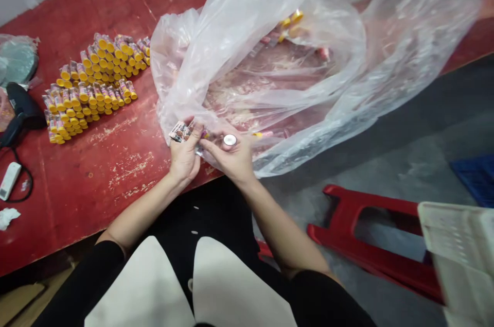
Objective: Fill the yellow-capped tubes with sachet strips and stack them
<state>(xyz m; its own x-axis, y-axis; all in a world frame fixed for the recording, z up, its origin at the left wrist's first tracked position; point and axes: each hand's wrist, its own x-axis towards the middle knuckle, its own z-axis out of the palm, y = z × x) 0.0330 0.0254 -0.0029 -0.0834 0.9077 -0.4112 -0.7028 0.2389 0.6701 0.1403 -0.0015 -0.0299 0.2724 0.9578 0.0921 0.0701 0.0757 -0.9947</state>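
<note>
My left hand is closed at the table's front edge, pinching a small printed label sheet with black-and-white markings. Close beside it, my right hand is curled round a small cylinder whose round white end faces up. Both thumbs nearly meet; what lies between the fingertips is too small to make out. Beyond the hands spreads a large clear plastic bag, its near edge by my fingers. Inside it lie some small yellow-capped tubes.
Stacked yellow-capped tubes stand in two groups on the red table. At the left are a black scanner with a cable, a white device and crumpled tissue. A red stool and pale crate are at the right.
</note>
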